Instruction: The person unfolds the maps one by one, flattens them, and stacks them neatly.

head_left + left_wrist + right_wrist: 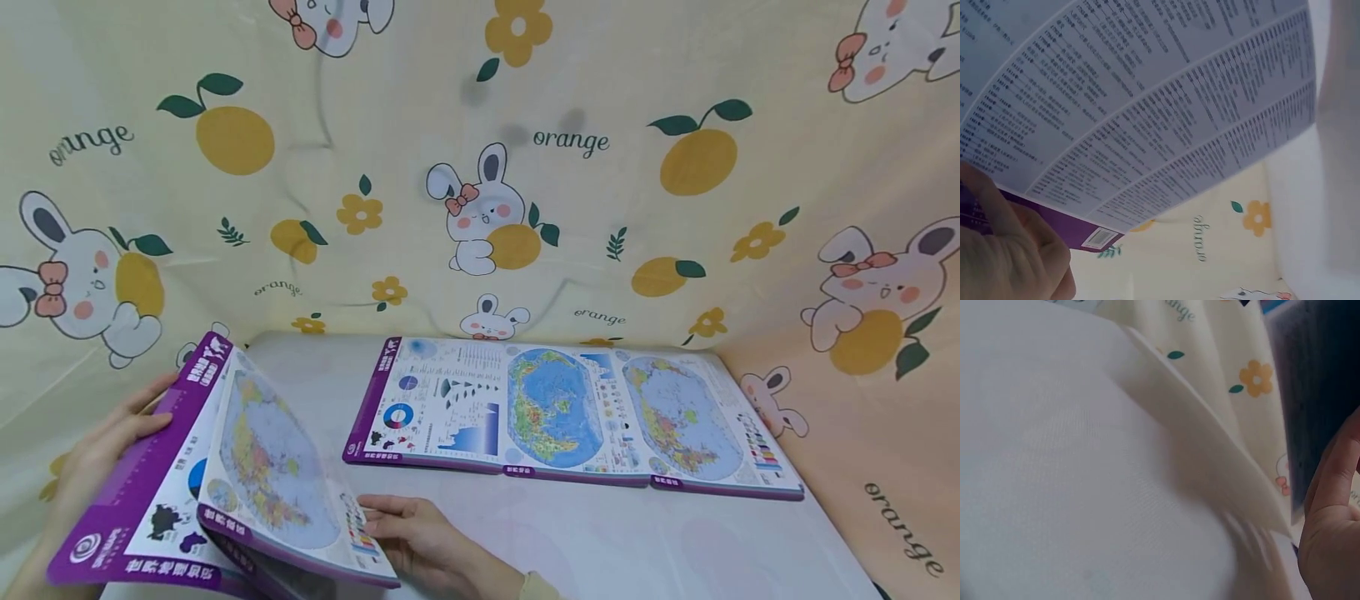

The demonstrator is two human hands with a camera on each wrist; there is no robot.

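A folding world map chart point(277, 467) with a purple border is held tilted at the left of the head view, its panels partly fanned. My left hand point(105, 454) grips its purple left edge, fingertips over the front. The left wrist view shows the printed text on its back point(1147, 119) and that same hand point(1010, 256) at the border. At the free right edge of the front panel, my right hand point(431, 542) pinches the chart near its colour legend. Part of that hand point(1335, 519) shows beside the dark panel in the right wrist view; its fingertips are hidden there.
A second, similar chart point(555, 417) lies spread on the white table point(600, 542), with two world maps and a panel of diagrams. Behind and at the sides hangs a cream cloth point(420, 100) printed with rabbits and oranges.
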